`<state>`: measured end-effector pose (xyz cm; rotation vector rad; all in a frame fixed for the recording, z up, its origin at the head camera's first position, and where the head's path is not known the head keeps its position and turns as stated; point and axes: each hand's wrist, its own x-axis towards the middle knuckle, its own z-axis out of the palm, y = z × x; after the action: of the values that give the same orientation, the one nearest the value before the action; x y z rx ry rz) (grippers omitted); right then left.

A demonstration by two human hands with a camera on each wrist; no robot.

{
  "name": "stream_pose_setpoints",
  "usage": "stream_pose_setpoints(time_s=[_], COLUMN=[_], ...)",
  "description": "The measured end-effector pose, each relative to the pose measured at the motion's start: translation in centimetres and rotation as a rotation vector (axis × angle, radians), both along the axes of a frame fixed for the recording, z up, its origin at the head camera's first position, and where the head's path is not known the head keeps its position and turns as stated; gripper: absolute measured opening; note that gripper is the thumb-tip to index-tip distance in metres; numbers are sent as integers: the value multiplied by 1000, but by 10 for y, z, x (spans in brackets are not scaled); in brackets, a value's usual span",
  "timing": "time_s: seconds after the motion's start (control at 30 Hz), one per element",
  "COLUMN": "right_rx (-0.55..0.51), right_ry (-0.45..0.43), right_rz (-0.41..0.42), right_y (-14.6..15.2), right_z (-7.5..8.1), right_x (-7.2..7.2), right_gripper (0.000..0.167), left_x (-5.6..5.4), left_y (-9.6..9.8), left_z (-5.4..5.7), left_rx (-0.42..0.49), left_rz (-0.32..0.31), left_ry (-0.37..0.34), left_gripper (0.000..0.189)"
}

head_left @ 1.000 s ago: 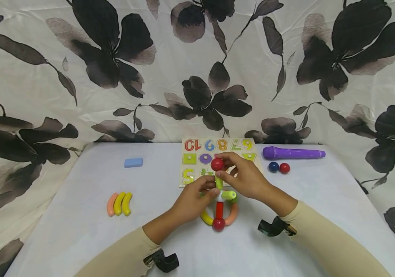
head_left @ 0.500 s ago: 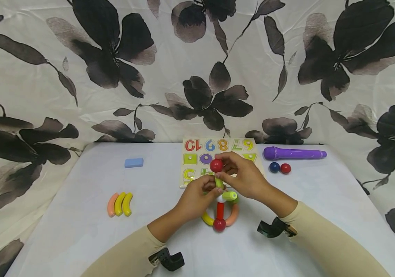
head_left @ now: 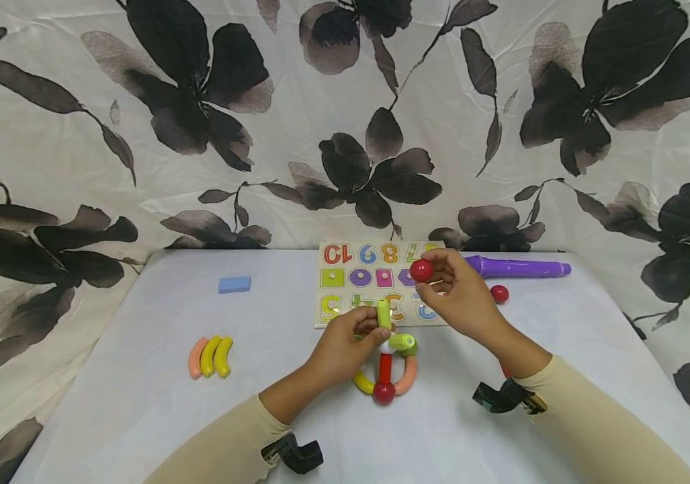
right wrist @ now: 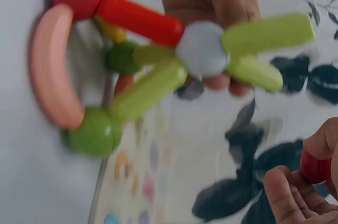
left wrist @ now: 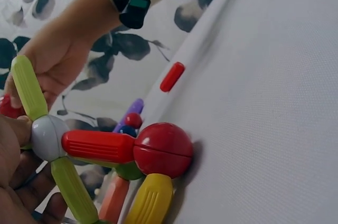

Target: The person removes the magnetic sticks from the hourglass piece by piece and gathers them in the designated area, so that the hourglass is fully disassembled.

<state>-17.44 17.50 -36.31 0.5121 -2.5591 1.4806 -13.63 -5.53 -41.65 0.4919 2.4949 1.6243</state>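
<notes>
A toy frame of magnetic rods and balls stands before me. Its base has a red ball (head_left: 383, 393), green balls (right wrist: 95, 131) and curved rods, one of them salmon (right wrist: 55, 68). Sloping rods meet at a white ball (right wrist: 203, 49) on top, from which a lime-green rod (head_left: 383, 314) points up. My left hand (head_left: 345, 341) grips the frame around the white ball. To the right of that rod, apart from it, my right hand (head_left: 464, 296) pinches another red ball (head_left: 421, 271) between thumb and fingers.
Behind the frame lies a number puzzle board (head_left: 332, 296). At right are a purple stick (head_left: 523, 268), a loose red ball (head_left: 500, 294), a blue ball (left wrist: 127, 130) and a red rod (left wrist: 172, 76). Curved rods (head_left: 208, 357) and a blue block (head_left: 234, 285) lie at left.
My right hand has lifted the red ball off the top of the lime-green rod and moved right and slightly up with it. The left hand keeps its grip on the frame.
</notes>
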Motion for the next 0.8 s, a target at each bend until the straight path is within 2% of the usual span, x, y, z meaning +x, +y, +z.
stream_pose_setpoints(time_s=[0.47, 0.63, 0.8], right_rx=[112, 183, 269], right_ry=[-83, -91, -149], right_rz=[-241, -318, -396], right_y=[87, 115, 138], right_z=[-16, -26, -40], right_x=[-3, -8, -12], right_gripper=[54, 52, 52], left_x=[0, -1, -1], left_y=[-1, -1, -1], left_z=[-2, -4, -5], left_rx=[-22, -16, -11], left_rz=[14, 8, 5], left_ry=[-14, -7, -7], left_gripper=[28, 28, 29])
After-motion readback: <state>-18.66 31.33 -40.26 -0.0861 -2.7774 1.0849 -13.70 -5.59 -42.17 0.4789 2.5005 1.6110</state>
